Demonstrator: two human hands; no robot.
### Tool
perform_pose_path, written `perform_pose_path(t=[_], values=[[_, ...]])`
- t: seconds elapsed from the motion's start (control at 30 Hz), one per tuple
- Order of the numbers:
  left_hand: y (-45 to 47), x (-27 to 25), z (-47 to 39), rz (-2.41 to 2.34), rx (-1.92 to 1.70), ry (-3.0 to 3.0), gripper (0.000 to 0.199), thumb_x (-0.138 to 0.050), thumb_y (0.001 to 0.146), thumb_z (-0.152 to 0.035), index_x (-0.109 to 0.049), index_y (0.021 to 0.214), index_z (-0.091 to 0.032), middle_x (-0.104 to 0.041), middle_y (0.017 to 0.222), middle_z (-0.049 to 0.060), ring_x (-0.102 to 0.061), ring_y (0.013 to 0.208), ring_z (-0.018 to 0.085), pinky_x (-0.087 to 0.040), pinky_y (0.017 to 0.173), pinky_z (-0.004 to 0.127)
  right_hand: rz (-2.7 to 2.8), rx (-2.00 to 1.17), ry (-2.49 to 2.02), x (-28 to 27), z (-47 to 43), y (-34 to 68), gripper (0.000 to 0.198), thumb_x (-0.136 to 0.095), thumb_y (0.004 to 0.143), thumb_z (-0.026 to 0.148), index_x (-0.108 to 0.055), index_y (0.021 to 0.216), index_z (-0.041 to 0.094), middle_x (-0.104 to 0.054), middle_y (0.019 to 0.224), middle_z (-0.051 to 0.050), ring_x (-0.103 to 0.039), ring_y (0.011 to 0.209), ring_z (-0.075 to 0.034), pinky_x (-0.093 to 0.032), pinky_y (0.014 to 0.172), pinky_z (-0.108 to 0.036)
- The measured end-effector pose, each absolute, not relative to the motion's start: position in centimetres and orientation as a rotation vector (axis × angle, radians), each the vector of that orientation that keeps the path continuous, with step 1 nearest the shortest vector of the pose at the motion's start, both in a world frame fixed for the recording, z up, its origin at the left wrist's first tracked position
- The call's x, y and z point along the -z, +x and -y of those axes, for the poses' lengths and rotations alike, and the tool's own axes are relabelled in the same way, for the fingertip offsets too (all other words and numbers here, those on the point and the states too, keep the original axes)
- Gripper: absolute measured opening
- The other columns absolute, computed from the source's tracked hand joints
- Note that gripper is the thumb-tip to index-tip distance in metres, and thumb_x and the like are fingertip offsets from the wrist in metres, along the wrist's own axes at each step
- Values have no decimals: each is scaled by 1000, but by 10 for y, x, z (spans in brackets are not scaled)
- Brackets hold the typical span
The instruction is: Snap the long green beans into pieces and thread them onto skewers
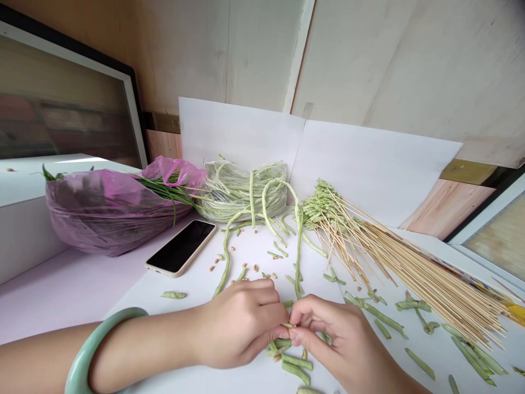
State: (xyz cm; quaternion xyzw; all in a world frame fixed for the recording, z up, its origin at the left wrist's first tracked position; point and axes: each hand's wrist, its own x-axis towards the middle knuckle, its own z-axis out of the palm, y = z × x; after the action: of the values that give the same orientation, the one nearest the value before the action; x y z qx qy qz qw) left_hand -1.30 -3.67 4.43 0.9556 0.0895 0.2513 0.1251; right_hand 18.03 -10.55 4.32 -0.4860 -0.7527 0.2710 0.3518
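My left hand (246,320), with a pale green bangle (84,350) round the wrist, is closed in a pinch. Facing it, my right hand (336,334) pinches with thumb and forefinger. Between the two sets of fingertips is a small long bean piece (289,325), mostly hidden by the fingers. Just below lie several cut long bean pieces (296,362) on white paper. Whole long beans (298,257) trail toward the hands from a clear plastic bag of long beans (246,191).
A phone (182,247) lies left of the beans, before a purple bag (118,213) with green stalks. Bamboo skewers (430,273) lie at right, near skewers with beans threaded on their ends (326,205). Bean scraps (420,364) and brown seeds (255,268) are scattered about. White boards (369,169) stand behind.
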Motion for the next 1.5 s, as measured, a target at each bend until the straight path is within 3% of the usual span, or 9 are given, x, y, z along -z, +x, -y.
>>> perform_pose_path(t=[0.33, 0.57, 0.8, 0.9, 0.97, 1.2, 1.33, 1.43, 1.5], values=[[-12, -50, 40, -35, -879, 2933, 22, -37, 91, -19, -52, 74, -19, -55, 63, 6, -44, 57, 18, -36, 48, 31, 2223, -306, -1206, -43, 115, 181, 14, -45, 79, 9, -42, 77, 23, -53, 65, 3, -53, 55, -10, -43, 53, -17], [-12, -52, 44, -17, -916, 2998, 31, -35, 95, -23, -55, 72, -17, -52, 58, 5, -42, 54, 17, -35, 48, 32, 2376, -153, -1146, -46, 113, 178, 23, -41, 76, 8, -29, 62, 21, -43, 55, 4, -39, 47, -9, -29, 44, -22], [-12, -55, 44, -97, -801, 2897, 37, -29, 97, -35, -58, 86, -16, -56, 65, 7, -46, 59, 18, -39, 54, 31, 2405, -900, -1502, -100, 107, 215, 36, -50, 75, 7, -27, 51, 19, -34, 50, 7, -31, 46, -8, -24, 44, -23], [-12, -54, 43, -123, -762, 2853, 34, -31, 97, -32, -57, 83, -16, -54, 65, 6, -45, 58, 18, -37, 53, 30, 2253, -1411, -1722, -110, 97, 247, 25, -49, 77, 13, -55, 54, 19, -54, 52, 4, -48, 44, -9, -37, 45, -19], [-12, -52, 43, -139, -744, 2827, 32, -32, 96, -31, -56, 82, -16, -54, 65, 5, -44, 58, 17, -36, 54, 30, 2146, -1451, -1879, -110, 90, 266, 25, -53, 76, 19, -63, 53, 19, -56, 49, 3, -50, 40, -9, -41, 43, -20], [-10, -47, 36, -218, -688, 2746, 29, -36, 95, -27, -50, 72, -19, -54, 65, 3, -44, 60, 15, -35, 56, 27, 2126, -754, -1966, -93, 63, 291, 43, -58, 83, 36, -52, 44, 19, -49, 42, 3, -44, 37, -11, -34, 40, -23], [-9, -48, 34, -281, -657, 2735, 31, -35, 95, -26, -47, 68, -19, -52, 62, 2, -44, 59, 15, -34, 56, 26, 2193, -292, -1758, -74, 57, 267, 15, -55, 88, 23, -68, 84, 18, -66, 77, -2, -55, 60, -15, -42, 56, -26], [-9, -49, 35, -306, -644, 2747, 31, -35, 95, -25, -48, 67, -19, -52, 61, 2, -44, 59, 15, -34, 55, 26, 2382, -156, -1546, -58, 61, 241, 35, -50, 86, 4, -69, 105, 26, -65, 115, -1, -61, 70, -13, -45, 66, -27], [-9, -49, 35, -307, -641, 2757, 32, -35, 94, -24, -49, 66, -19, -52, 61, 2, -44, 59, 15, -34, 55, 26, 2481, -92, -1420, -49, 62, 228, 36, -48, 87, 1, -69, 101, 27, -66, 112, 0, -62, 78, -14, -45, 69, -27]])
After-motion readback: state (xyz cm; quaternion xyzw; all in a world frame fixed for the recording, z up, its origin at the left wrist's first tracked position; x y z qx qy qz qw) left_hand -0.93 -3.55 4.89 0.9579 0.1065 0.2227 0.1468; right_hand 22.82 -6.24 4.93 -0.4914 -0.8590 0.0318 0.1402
